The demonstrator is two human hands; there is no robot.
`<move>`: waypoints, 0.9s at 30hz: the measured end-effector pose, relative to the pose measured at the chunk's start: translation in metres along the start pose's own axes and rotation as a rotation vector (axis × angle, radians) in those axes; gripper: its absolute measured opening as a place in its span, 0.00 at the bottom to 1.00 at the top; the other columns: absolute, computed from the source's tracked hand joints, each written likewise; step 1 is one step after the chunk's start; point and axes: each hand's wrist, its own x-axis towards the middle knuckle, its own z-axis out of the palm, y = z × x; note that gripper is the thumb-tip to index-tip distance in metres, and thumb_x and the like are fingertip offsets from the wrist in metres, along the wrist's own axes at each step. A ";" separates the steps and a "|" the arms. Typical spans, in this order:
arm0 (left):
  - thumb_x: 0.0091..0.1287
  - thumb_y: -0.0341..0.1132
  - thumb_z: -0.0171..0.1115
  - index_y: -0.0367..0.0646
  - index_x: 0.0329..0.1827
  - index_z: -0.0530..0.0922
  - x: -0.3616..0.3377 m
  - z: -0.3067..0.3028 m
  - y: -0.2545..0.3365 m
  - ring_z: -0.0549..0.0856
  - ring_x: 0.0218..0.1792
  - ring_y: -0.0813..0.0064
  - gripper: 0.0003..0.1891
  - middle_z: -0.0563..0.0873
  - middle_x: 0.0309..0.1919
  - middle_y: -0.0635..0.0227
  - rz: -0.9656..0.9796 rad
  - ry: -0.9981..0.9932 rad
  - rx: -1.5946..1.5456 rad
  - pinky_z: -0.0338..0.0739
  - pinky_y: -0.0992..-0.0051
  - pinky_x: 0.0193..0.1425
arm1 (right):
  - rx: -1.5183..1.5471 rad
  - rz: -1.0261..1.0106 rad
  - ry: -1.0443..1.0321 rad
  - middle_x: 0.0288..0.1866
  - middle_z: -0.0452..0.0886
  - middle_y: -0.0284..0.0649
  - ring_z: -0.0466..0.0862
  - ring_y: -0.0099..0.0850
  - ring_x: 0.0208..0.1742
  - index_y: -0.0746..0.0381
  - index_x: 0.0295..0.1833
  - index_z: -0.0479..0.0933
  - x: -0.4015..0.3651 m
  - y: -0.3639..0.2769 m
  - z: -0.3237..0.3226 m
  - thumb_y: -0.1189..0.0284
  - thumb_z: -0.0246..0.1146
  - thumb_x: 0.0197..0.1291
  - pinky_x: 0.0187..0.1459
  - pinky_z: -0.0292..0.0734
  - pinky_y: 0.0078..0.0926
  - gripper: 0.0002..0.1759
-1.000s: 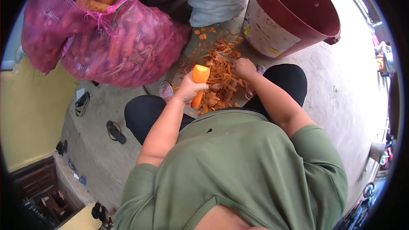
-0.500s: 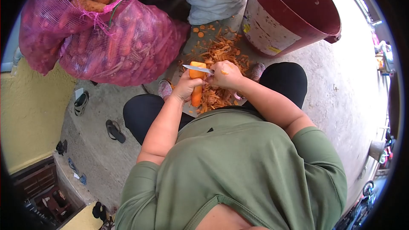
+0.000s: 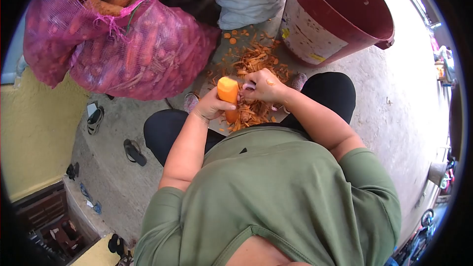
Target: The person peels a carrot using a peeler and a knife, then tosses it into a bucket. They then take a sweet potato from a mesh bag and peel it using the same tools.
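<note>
Orange and pared bright, the carrot (image 3: 227, 90) sits in the left hand (image 3: 211, 104), whose fingers wrap it above the peelings (image 3: 256, 60) heaped on the floor (image 3: 379, 118). Just beside it, the right hand (image 3: 264, 85) is closed round the pale handle of a knife (image 3: 249, 86); its blade is too blurred to make out. Past the peelings stand a white sack (image 3: 249, 0) and, to the right, a maroon bucket (image 3: 315, 32). Leftward bulges a pink mesh sack (image 3: 143, 49) of roots; dark sandals (image 3: 134, 152) lie nearer the wall (image 3: 39, 133).
</note>
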 end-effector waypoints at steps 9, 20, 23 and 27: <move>0.43 0.27 0.66 0.41 0.40 0.70 0.023 0.035 0.019 0.77 0.31 0.77 0.20 0.76 0.29 0.69 -0.144 -0.124 0.241 0.73 0.75 0.37 | -0.361 0.363 -0.124 0.28 0.77 0.48 0.78 0.40 0.33 0.64 0.31 0.77 0.019 0.123 0.020 0.59 0.61 0.40 0.36 0.72 0.32 0.18; 0.58 0.37 0.56 0.37 0.48 0.70 0.050 0.154 0.201 0.77 0.40 0.77 0.17 0.78 0.40 0.65 0.451 -0.385 0.721 0.71 0.76 0.45 | -0.077 0.391 0.093 0.30 0.78 0.49 0.77 0.42 0.36 0.66 0.30 0.77 0.017 0.151 0.015 0.56 0.61 0.42 0.39 0.71 0.35 0.21; 0.58 0.36 0.57 0.36 0.45 0.72 0.045 0.095 0.185 0.76 0.40 0.79 0.16 0.78 0.40 0.65 0.258 -0.270 1.204 0.70 0.78 0.45 | 0.131 0.465 0.379 0.28 0.77 0.49 0.78 0.42 0.33 0.67 0.29 0.75 0.019 0.164 0.013 0.56 0.61 0.44 0.37 0.70 0.34 0.21; 0.55 0.38 0.59 0.35 0.41 0.73 0.033 0.008 0.134 0.77 0.35 0.77 0.16 0.79 0.32 0.65 0.049 0.120 1.232 0.71 0.77 0.41 | 0.225 0.497 0.540 0.26 0.77 0.49 0.77 0.42 0.32 0.68 0.30 0.73 0.016 0.121 -0.015 0.57 0.60 0.45 0.35 0.69 0.31 0.22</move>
